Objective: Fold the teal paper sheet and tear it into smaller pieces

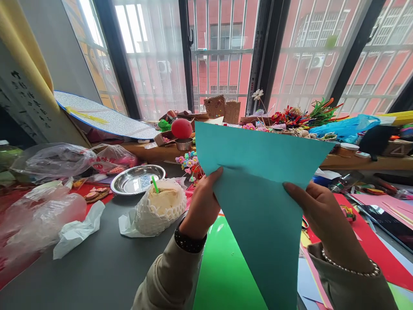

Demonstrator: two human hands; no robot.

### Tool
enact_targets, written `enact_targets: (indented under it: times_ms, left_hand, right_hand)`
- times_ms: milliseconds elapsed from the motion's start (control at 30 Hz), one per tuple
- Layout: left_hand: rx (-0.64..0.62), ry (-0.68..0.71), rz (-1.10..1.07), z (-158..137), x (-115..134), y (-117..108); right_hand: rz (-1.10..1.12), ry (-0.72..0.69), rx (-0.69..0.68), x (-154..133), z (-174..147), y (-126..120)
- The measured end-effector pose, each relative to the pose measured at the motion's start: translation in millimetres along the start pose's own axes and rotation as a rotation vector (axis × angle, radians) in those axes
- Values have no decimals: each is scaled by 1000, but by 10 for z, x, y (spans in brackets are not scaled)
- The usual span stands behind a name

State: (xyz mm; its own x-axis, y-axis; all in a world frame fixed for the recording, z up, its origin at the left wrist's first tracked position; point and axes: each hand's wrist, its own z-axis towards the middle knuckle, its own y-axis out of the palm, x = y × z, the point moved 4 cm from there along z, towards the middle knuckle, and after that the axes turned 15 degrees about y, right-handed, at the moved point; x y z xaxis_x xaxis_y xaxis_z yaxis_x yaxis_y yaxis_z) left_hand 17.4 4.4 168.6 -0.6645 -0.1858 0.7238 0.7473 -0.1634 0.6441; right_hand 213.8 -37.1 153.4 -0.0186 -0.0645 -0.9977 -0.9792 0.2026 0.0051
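Note:
A sheet of teal paper (258, 206) is held up in front of me, wide at the top and narrower lower down. My left hand (204, 202) grips its left edge, with the thumb on the near face and the fingers hidden behind. On the right edge my right hand (325, 211) pinches the sheet in the same way, thumb in front. A faint crease crosses the paper between the two thumbs. Beneath it, a glossy green sheet (222, 258) lies on the grey table (103, 262), partly covered by the teal paper.
Left of my hands stands a coconut (164, 200) in white foam netting with a green straw. Behind it sits a metal plate (137, 181). Plastic bags (48, 215) crowd the left. Coloured papers (380, 241) and a phone (387, 221) lie right. Craft materials (290, 116) line the windowsill.

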Motion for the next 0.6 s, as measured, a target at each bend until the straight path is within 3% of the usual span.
enact_targets:
  times_ms: [367,600]
  left_hand:
    - [-110,8,10,-24,-6,42]
    - [-148,27,26,-12,-39,33]
  right_hand:
    - [-84,18,144,-33,-50,-18]
    - [-112,36,165,-28,-76,-33]
